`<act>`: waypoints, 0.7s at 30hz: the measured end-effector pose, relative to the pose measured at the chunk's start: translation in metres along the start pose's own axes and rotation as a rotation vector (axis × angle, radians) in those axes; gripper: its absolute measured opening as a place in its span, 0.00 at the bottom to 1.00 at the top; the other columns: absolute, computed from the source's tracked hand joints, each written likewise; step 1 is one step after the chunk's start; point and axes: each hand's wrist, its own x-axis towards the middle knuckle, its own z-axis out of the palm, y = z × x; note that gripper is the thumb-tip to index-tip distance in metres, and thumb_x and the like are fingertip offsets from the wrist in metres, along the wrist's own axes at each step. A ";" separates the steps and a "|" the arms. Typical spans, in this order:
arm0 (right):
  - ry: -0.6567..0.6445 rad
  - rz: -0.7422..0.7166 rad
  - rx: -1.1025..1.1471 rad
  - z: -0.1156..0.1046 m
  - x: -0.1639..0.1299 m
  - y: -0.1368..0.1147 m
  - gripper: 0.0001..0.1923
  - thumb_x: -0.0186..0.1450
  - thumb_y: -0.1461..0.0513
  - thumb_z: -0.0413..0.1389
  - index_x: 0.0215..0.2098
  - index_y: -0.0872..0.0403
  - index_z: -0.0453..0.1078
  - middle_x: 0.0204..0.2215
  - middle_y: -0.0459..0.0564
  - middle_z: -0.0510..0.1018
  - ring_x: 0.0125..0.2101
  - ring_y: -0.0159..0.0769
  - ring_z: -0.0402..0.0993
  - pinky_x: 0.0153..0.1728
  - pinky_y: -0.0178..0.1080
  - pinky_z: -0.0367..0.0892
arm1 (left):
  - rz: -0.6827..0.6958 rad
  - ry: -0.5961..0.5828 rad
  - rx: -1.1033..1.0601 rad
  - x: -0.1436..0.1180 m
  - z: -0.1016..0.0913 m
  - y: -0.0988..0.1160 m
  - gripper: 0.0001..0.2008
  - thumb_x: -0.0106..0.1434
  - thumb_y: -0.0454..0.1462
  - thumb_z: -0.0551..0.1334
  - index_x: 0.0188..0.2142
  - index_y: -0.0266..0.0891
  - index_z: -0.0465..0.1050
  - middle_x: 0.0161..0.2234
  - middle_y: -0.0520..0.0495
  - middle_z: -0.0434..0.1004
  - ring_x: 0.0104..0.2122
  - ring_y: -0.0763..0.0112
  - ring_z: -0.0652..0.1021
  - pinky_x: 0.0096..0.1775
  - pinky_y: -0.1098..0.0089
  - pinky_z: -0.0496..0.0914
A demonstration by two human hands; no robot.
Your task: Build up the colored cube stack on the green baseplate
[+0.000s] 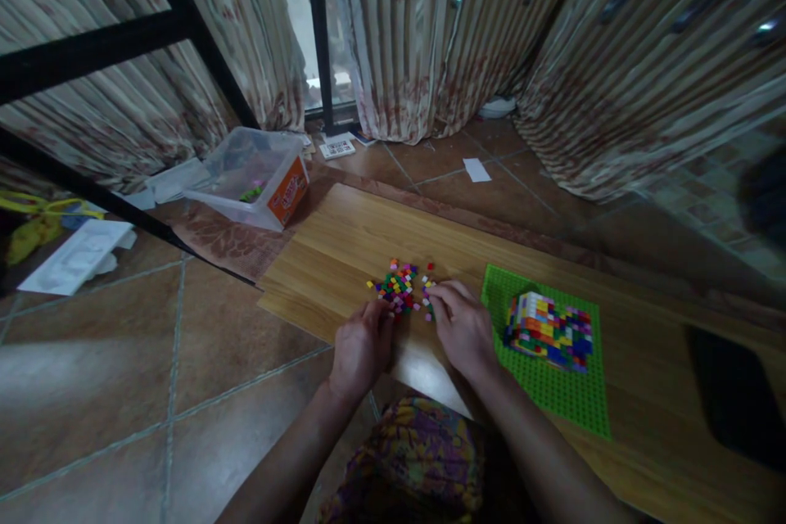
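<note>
A loose pile of small toy building bricks [398, 288] in many colours lies on the wooden table. At the pile's near left edge is my left hand [361, 348], its fingers curled and the fingertips together by the bricks. My right hand [465, 329] is at the pile's right side, thumb and fingers drawn together beside a few separate bricks. Whatever either hand pinches is too small to make out. Right of my right hand, a green baseplate [589, 405] bears a block of multicoloured bricks [549, 332] built several layers high.
A clear plastic box [237, 209] with an orange label and some green pieces inside stands beyond the table's left end. A dark flat object [737, 393] lies on the table [362, 221] at right. White packaging [77, 258] rests on the tiled floor, near a black metal frame [184, 20].
</note>
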 end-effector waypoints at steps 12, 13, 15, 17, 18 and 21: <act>-0.162 -0.107 -0.099 -0.002 0.029 0.021 0.10 0.67 0.66 0.51 0.38 0.52 0.75 0.36 0.50 0.76 0.41 0.40 0.70 0.45 0.41 0.64 | -0.015 0.009 -0.208 -0.001 -0.011 0.006 0.07 0.64 0.37 0.58 0.40 0.41 0.72 0.37 0.46 0.79 0.35 0.68 0.78 0.38 0.70 0.69; -0.162 -0.107 -0.088 -0.003 0.029 0.020 0.10 0.67 0.66 0.51 0.37 0.52 0.75 0.36 0.50 0.76 0.41 0.40 0.70 0.45 0.41 0.65 | -0.016 0.005 -0.211 -0.001 -0.011 0.006 0.07 0.64 0.37 0.58 0.40 0.41 0.72 0.37 0.46 0.79 0.35 0.68 0.78 0.37 0.70 0.69; -0.161 -0.105 -0.078 -0.004 0.027 0.020 0.09 0.67 0.65 0.52 0.36 0.53 0.75 0.36 0.50 0.76 0.41 0.40 0.70 0.44 0.41 0.65 | -0.018 -0.005 -0.217 0.000 -0.009 0.007 0.07 0.64 0.38 0.58 0.40 0.41 0.72 0.36 0.47 0.79 0.34 0.69 0.77 0.36 0.71 0.68; -0.161 -0.107 -0.082 -0.005 0.026 0.020 0.08 0.67 0.65 0.53 0.38 0.53 0.75 0.37 0.51 0.76 0.41 0.40 0.70 0.44 0.42 0.65 | -0.019 -0.009 -0.221 0.001 -0.008 0.007 0.08 0.64 0.39 0.58 0.40 0.41 0.72 0.35 0.47 0.79 0.33 0.70 0.77 0.36 0.72 0.68; -0.162 -0.112 -0.087 -0.005 0.026 0.020 0.08 0.66 0.65 0.53 0.38 0.52 0.75 0.37 0.51 0.76 0.41 0.40 0.70 0.44 0.42 0.65 | -0.018 -0.009 -0.224 0.001 -0.007 0.008 0.08 0.64 0.39 0.58 0.41 0.41 0.72 0.35 0.47 0.79 0.33 0.70 0.77 0.35 0.72 0.68; -0.175 -0.135 -0.096 -0.002 0.028 0.021 0.08 0.66 0.65 0.54 0.38 0.52 0.75 0.37 0.50 0.76 0.41 0.40 0.69 0.45 0.42 0.65 | -0.016 -0.002 -0.240 0.001 -0.006 0.008 0.08 0.64 0.38 0.58 0.41 0.41 0.72 0.35 0.48 0.79 0.33 0.70 0.77 0.36 0.72 0.68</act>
